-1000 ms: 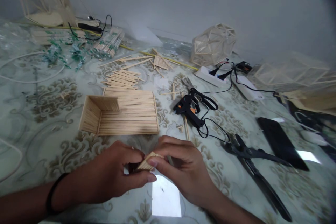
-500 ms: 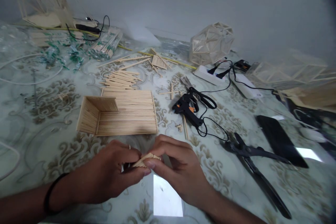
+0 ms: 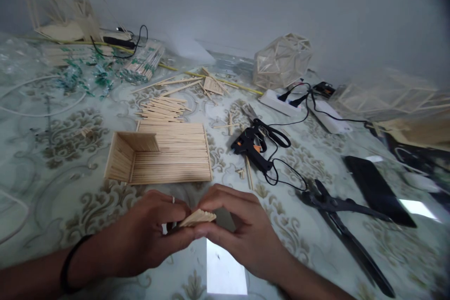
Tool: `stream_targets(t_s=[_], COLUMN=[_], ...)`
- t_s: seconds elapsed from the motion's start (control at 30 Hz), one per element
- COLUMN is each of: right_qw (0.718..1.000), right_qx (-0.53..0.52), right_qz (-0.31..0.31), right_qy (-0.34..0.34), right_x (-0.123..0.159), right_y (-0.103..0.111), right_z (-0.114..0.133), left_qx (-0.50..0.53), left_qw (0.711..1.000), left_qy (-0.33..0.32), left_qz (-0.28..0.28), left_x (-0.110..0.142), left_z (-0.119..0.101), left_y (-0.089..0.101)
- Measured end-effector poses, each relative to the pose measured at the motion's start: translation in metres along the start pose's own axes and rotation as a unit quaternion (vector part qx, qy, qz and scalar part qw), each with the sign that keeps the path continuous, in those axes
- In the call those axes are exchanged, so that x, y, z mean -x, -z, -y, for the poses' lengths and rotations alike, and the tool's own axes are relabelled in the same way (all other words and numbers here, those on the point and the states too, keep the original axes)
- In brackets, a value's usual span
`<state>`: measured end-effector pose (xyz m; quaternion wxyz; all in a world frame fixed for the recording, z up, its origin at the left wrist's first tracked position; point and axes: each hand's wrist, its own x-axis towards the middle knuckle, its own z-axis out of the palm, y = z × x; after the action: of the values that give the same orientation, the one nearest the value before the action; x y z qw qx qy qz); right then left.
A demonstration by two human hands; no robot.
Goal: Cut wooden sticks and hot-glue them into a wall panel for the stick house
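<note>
Between my two hands, in front of me, is a small panel of wooden sticks (image 3: 198,217), its stepped stick ends facing right. My left hand (image 3: 151,232) grips its left side, thumb below and fingers above. My right hand (image 3: 242,229) pinches it at the right with thumb and forefinger. Just beyond lies a larger stick-built base (image 3: 172,161) with low edging. Two upright stick walls (image 3: 121,157) meet in a corner at its left end. Part of the small panel is hidden by my fingers.
Loose sticks (image 3: 163,108) lie behind the base. To the right are a black glue gun (image 3: 251,147) with its cord, scissors (image 3: 270,131), a dark hand cutter (image 3: 337,211) and a phone (image 3: 376,190). A power strip (image 3: 281,102) and a stick polyhedron (image 3: 281,61) stand farther back.
My right thumb has slid down to the panel's lower edge, so more of the panel's face shows. The other things lie where they were; the view has shifted slightly.
</note>
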<state>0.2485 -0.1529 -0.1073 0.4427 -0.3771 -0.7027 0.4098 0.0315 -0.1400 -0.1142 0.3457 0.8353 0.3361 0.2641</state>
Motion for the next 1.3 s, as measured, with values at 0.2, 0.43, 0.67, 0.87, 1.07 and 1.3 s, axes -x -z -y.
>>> stream_targets(t_s=[0.2,0.43,0.67,0.87,1.07,1.3], right_qw=[0.992,0.985,0.993,0.996,0.996,0.993], right_qx=[0.036,0.017,0.023,-0.031,-0.046,0.018], right_qz=[0.016,0.008,0.006,0.013,0.017,0.048], right_qy=[-0.122,-0.174,-0.113,-0.082,-0.078,-0.109], right_x=[0.000,-0.001,-0.001,-0.002,-0.004,-0.005], right_y=[0.001,-0.001,0.001,0.000,0.004,0.006], right_z=[0.003,0.002,-0.002,-0.003,0.000,0.000], left_qx=[0.036,0.085,0.048,0.034,0.064,0.273], left_qw=[0.989,0.980,0.981,0.989,0.989,0.942], left_qy=[0.104,0.138,0.156,0.123,0.126,0.195], left_qz=[0.099,0.113,0.107,0.072,0.048,0.003], left_x=[-0.001,-0.006,-0.008,-0.006,-0.008,-0.011], left_z=[0.000,-0.002,-0.004,-0.007,-0.008,-0.005], left_y=[0.003,0.006,0.004,0.004,0.011,0.017])
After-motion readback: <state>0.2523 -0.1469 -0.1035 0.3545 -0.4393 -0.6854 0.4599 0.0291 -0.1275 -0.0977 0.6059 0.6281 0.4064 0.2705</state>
